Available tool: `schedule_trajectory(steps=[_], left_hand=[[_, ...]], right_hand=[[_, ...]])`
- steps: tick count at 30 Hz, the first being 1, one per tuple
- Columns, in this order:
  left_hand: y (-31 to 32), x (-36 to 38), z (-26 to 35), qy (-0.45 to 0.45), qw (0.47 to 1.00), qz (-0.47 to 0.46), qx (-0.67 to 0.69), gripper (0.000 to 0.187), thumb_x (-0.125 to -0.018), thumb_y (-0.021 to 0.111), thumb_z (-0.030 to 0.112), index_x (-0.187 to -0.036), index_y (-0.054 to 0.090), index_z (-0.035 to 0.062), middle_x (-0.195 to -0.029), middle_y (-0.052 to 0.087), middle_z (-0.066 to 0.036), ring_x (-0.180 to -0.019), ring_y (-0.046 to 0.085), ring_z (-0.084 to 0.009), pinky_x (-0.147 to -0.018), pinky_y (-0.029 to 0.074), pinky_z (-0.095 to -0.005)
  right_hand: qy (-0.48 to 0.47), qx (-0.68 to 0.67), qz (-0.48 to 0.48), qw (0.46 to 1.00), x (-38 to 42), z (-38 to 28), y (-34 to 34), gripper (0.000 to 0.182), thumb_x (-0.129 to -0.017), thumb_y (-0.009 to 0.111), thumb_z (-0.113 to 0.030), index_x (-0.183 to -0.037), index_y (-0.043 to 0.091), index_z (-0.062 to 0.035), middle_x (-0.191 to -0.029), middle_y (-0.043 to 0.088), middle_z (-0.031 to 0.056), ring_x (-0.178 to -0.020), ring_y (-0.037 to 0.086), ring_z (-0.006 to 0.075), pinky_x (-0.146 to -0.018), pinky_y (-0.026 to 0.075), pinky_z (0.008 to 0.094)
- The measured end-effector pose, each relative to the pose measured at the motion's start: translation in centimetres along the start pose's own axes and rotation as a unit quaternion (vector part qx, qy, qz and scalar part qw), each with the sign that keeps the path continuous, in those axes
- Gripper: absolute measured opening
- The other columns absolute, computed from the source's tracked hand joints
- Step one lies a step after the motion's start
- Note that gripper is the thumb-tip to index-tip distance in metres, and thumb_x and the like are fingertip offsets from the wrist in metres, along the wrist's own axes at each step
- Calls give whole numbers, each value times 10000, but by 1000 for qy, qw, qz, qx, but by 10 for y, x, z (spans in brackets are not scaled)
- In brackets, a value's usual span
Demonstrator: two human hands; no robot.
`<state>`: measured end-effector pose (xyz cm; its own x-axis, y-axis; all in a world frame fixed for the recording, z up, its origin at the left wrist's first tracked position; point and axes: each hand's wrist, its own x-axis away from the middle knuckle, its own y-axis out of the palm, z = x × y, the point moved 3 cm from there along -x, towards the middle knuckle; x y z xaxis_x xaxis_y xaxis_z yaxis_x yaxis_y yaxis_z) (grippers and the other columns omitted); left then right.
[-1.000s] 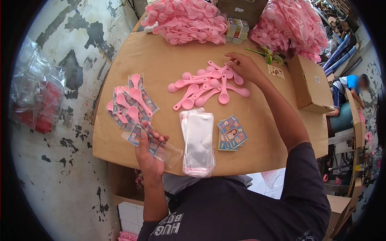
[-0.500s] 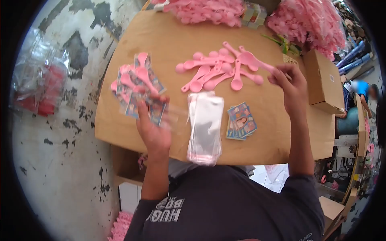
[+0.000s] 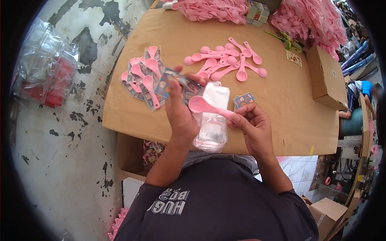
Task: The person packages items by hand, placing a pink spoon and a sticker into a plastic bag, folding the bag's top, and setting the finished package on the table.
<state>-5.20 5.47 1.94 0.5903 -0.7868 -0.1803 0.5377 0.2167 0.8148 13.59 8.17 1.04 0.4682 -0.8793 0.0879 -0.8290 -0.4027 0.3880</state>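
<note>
A pink plastic spoon [image 3: 202,105] is pinched by its handle in my right hand [image 3: 256,127], bowl pointing left toward the other hand. My left hand [image 3: 183,118] is closed around a blue printed card [image 3: 192,91], which seems to sit in a clear bag; the film's edges are hard to make out. Below and between the hands lies a stack of clear plastic bags [image 3: 213,130]. A small pile of printed cards [image 3: 243,99] is just beyond my right fingers, partly hidden. Left of my left hand, several bagged spoons with cards [image 3: 148,84] overlap on the table.
Loose pink spoons [image 3: 225,60] are heaped mid-table. Big bags of pink spoons [image 3: 209,10] and card bundles [image 3: 257,12] line the far edge. A cardboard box [image 3: 325,78] stands at right. A peeling wall [image 3: 76,136] borders the left; another person [image 3: 362,88] is at far right.
My right hand has brought the spoon from the heap down and left, close to my left hand. The left hand has moved right, away from the bagged spoons, still with the card.
</note>
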Motion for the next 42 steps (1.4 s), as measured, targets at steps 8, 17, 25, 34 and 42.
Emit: schedule_trajectory(steps=[8, 17, 25, 34, 42], left_hand=[[2, 4, 8, -11, 997, 10, 78, 486, -1067, 534, 343, -1410, 385, 33, -1059, 649, -138, -1052, 648, -242, -1025, 511, -429], [9, 11, -3, -26, 998, -53, 0, 433, -1065, 540, 242, -1412, 390, 29, -1093, 625, -122, -1042, 632, -233, -1063, 504, -446], [6, 19, -13, -165, 980, -69, 85, 416, -1079, 493, 215, -1437, 383, 35, -1055, 600, -94, -1026, 632, -198, -1055, 514, -433], [0, 24, -17, -237, 967, -18, 88, 349, -1085, 488, 214, -1387, 449, 43, -1087, 644, -111, -1014, 688, -229, -873, 607, -350], [-14, 12, -7, -232, 969, 32, 80, 377, -1063, 532, 210, -1389, 462, 32, -1302, 613, -188, -1219, 608, -289, -1060, 505, -461]], right_hand=[[-64, 32, 1, 997, -6, -8, 2, 125, -963, 687, -40, -1038, 596, 1, -998, 707, 108, -913, 714, 163, -795, 571, 274], [-13, 9, -47, 999, -1, -7, 17, 155, -976, 672, -44, -1102, 625, 33, -1054, 719, 98, -990, 690, 136, -885, 548, 271], [-83, 59, -66, 993, -11, 8, 20, 251, -926, 737, -41, -1124, 591, 8, -1042, 692, 69, -962, 660, 110, -841, 530, 273], [-368, 369, 44, 852, -11, -17, 32, 469, -758, 837, -59, -1188, 652, -81, -1215, 632, 125, -1058, 611, 275, -885, 487, 373], [-458, 389, -58, 797, 3, -42, 5, 299, -755, 799, -64, -1045, 757, -124, -1289, 655, 161, -1177, 585, 355, -969, 479, 435]])
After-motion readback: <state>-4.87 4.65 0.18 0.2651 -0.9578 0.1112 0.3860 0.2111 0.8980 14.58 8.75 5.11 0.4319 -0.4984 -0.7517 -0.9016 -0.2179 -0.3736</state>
